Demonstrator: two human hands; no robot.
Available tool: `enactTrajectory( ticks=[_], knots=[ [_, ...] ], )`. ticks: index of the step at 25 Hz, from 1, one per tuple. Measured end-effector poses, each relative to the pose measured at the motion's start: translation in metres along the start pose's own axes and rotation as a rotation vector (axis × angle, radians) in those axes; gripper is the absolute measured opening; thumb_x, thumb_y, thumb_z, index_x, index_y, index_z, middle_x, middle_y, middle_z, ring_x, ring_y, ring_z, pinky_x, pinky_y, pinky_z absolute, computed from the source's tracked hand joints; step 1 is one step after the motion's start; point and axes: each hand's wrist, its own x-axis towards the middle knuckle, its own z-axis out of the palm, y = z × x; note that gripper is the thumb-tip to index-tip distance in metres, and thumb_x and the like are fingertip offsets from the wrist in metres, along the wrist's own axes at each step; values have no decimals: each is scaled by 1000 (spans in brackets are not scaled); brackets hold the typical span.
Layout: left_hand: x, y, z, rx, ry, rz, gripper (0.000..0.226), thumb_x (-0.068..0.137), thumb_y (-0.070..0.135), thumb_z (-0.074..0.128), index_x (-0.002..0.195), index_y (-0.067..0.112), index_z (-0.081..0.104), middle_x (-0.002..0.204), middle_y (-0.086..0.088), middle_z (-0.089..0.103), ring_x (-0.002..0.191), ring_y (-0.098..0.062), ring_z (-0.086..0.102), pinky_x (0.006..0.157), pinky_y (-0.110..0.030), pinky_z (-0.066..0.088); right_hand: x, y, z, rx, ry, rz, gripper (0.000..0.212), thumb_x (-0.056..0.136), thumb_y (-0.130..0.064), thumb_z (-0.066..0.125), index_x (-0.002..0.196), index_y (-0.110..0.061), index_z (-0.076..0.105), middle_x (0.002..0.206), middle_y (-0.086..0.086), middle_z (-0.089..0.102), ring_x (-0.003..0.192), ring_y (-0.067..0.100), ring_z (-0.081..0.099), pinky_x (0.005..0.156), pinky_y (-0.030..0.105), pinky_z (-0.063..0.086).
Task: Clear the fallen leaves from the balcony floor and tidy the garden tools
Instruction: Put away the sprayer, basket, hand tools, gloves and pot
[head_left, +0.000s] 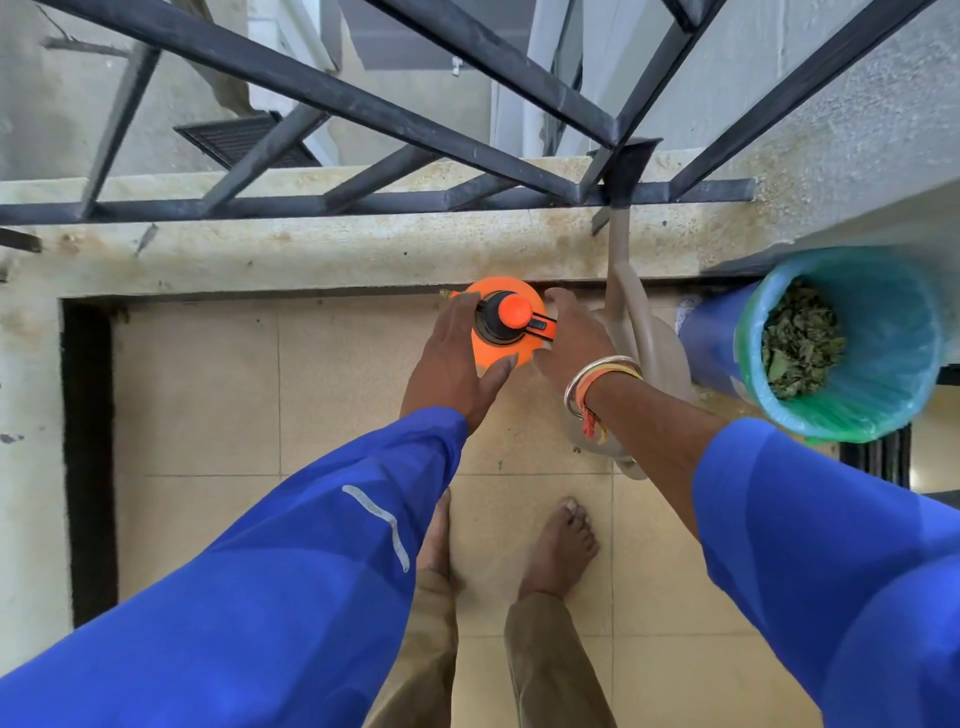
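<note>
Nearest are two bare feet on the tiled floor, which shows no loose leaves in this view. Two blue sleeves reach forward from either side.

Beyond them both hands meet round an orange spray bottle at the far edge of the floor, close under the ledge. The left hand is cupped against its left side, fingers curled over the shoulder and thumb along the near side. The right hand, with bangles at the wrist, curls round the right side by the black lever. Whether the bottle stands on the tiles or is already lifted cannot be told from above.

It looks like hard, smooth plastic, stiff enough to squeeze firmly. Its weight depends on how much water is inside, which is hidden. A full one would be heavy and could slip through the palms, so holding the round body with both hands, or the black neck under the pump knob, seems safest. The knob and lever are better left alone.

Just right of the bottle is a beige watering can. Further right a blue bin with a green liner holds dry leaves, so the sweeping seems largely done. Beyond the ledge runs a dark metal railing
</note>
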Motion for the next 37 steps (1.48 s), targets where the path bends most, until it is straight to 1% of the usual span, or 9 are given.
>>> enactTrajectory(
  ticks=[5,11,14,18,23,26,32,35,37],
  knots=[
    [-24,8,-24,144,-129,37,64,96,35,61,150,17,31,159,-2,29,146,-22,29,115,-33,28,-27,-7,-13,41,53,38,76,88,-7,56,155,-15,20,161,7,22,147,23,24,119,37,26],
    [-63,42,-73,399,-148,89,71,100,51,45,156,14,21,165,-4,15,151,-20,16,119,-34,26,-81,-16,-29,-103,44,-19,57,83,-14,48,137,-3,37,142,20,37,133,38,34,110,47,31],
    [-107,73,-115,422,-82,26,78,95,61,27,154,9,29,163,-10,22,149,-27,25,113,-42,36,-131,-36,-50,-241,-26,-90,77,71,-31,44,142,-4,32,150,19,28,141,35,22,118,43,19],
    [-208,104,-178,347,35,-148,88,88,64,13,154,9,31,163,-11,24,149,-30,27,112,-43,35,-230,-100,-82,-303,-73,-299,90,87,-26,63,156,-9,9,164,9,4,152,27,-2,122,37,8],
    [-349,116,-233,239,192,-482,82,91,59,16,149,7,39,158,-12,35,143,-29,39,105,-43,47,-332,-180,-73,-537,-181,-708,87,86,-28,67,153,-1,19,161,19,16,151,35,6,123,42,9],
    [-427,121,-248,178,268,-595,86,88,59,6,156,9,24,164,-10,21,151,-27,22,115,-42,32,-393,-217,-49,-627,-223,-883,86,89,-28,64,154,-2,15,162,18,13,151,35,6,121,41,11],
    [-587,78,-216,-6,518,-832,80,91,53,13,152,6,33,160,-13,31,147,-32,30,115,-45,34,-528,-232,32,-754,-338,-1139,85,88,-23,65,153,0,17,162,19,14,150,37,7,121,42,15],
    [-692,52,-187,-96,663,-954,80,90,54,10,156,11,22,165,-7,16,153,-25,13,120,-40,19,-611,-217,90,-824,-415,-1276,83,91,-25,62,154,-2,13,163,16,10,151,34,2,122,42,15],
    [-767,36,-160,-123,765,-1041,69,99,48,25,158,14,15,167,-2,7,154,-20,2,122,-37,11,-674,-203,129,-851,-453,-1364,83,92,-26,61,155,-3,13,163,14,10,152,33,1,123,41,14]
  ],
)
